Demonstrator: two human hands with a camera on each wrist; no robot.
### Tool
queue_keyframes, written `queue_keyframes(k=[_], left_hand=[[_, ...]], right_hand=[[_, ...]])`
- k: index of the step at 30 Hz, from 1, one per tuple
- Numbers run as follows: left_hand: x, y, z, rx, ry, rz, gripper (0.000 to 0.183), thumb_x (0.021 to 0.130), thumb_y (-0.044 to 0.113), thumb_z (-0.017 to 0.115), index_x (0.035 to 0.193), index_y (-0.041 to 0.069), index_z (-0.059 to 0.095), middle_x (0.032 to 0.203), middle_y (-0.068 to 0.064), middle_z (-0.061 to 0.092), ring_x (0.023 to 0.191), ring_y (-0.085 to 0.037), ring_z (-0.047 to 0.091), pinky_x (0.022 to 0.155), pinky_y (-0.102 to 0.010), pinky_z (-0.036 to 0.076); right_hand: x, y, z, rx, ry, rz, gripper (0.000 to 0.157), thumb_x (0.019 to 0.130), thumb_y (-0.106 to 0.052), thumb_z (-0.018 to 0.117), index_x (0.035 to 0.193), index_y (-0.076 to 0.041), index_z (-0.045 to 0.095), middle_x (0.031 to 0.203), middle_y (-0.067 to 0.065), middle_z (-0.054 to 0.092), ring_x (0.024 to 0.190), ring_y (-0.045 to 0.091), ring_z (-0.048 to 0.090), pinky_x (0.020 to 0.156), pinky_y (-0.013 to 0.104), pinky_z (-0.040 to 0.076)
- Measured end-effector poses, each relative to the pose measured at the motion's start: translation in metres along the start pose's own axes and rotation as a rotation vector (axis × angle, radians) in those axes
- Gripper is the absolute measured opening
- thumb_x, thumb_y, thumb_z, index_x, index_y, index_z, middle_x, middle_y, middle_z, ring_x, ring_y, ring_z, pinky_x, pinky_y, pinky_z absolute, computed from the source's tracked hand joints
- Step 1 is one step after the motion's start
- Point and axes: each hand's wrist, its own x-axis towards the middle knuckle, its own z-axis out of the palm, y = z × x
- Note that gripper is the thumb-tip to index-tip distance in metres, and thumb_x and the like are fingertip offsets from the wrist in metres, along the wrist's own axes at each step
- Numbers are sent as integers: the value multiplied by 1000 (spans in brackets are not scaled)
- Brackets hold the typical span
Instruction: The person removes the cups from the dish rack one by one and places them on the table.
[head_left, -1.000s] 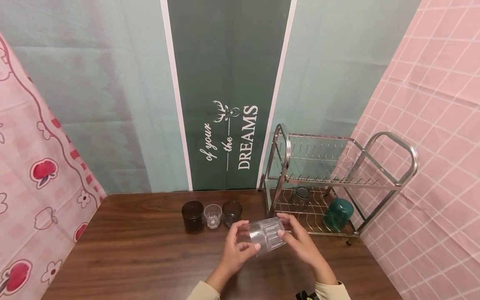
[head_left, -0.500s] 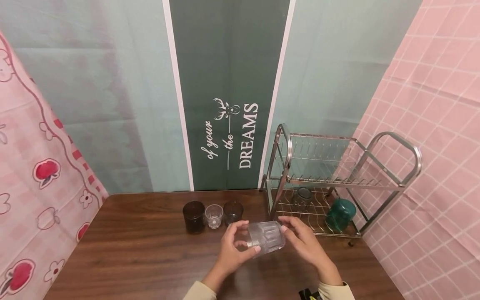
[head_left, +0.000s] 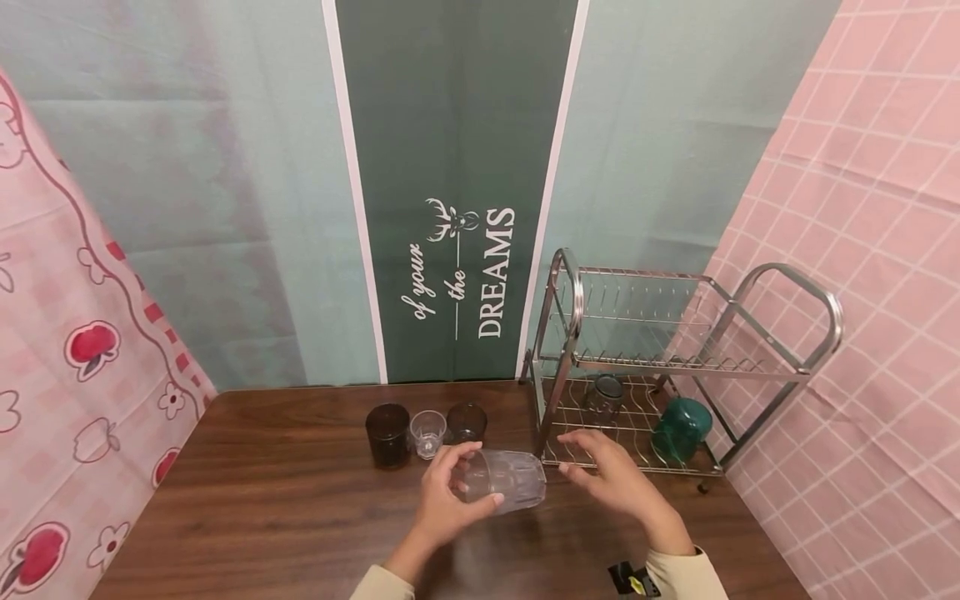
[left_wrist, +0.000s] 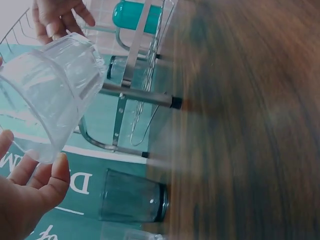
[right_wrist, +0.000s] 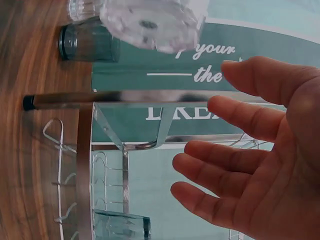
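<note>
My left hand (head_left: pixel 442 500) grips a clear glass tumbler (head_left: pixel 517 481) near its rim, thumb on the near side and fingers on the far side. The tumbler lies sideways in the air over the table, its ribbed base pointing right. Apart from that base, my right hand (head_left: pixel 618 479) hangs with fingers spread and nothing in it, also plain in the right wrist view (right_wrist: pixel 250 150). Behind the tumbler stand a dark glass (head_left: pixel 388 435), a small clear glass (head_left: pixel 428 433) and a smoky glass (head_left: pixel 467 422) in a row.
A two-tier metal dish rack (head_left: pixel 570 333) stands at the right. On its lower tier sit a grey glass (head_left: pixel 604 396) and a teal glass (head_left: pixel 681 429), both upside down. A black object (head_left: pixel 630 578) shows by the right sleeve.
My right hand has let go of the tumbler and drawn off to the right. My left hand has carried the tumbler a little to the left.
</note>
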Motion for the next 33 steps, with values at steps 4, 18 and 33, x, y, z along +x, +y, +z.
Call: queue_keyframes(k=[4, 18, 33], left_hand=[[0, -14, -2, 65, 7, 14, 63, 55, 10, 86, 113, 8, 62, 96, -6, 55, 80, -34, 53, 55, -35, 48], [0, -45, -22, 246, -47, 33, 66, 55, 33, 87, 115, 25, 62, 101, 2, 56, 86, -21, 54, 65, -34, 46], [4, -45, -42, 404, -127, -57, 65, 54, 38, 86, 114, 24, 63, 106, 4, 51, 97, -17, 48, 77, -40, 43]], right_hand=[[2, 2, -5, -45, -34, 4, 34, 83, -17, 70, 114, -7, 61, 111, 8, 59, 104, 31, 55, 83, 49, 44], [9, 20, -16, -119, -68, 60, 34, 83, -17, 70, 114, -5, 61, 110, 16, 56, 95, 33, 56, 78, 49, 45], [15, 50, -17, -165, -90, 121, 35, 83, -15, 68, 113, 0, 60, 110, 22, 54, 98, 41, 54, 77, 53, 44]])
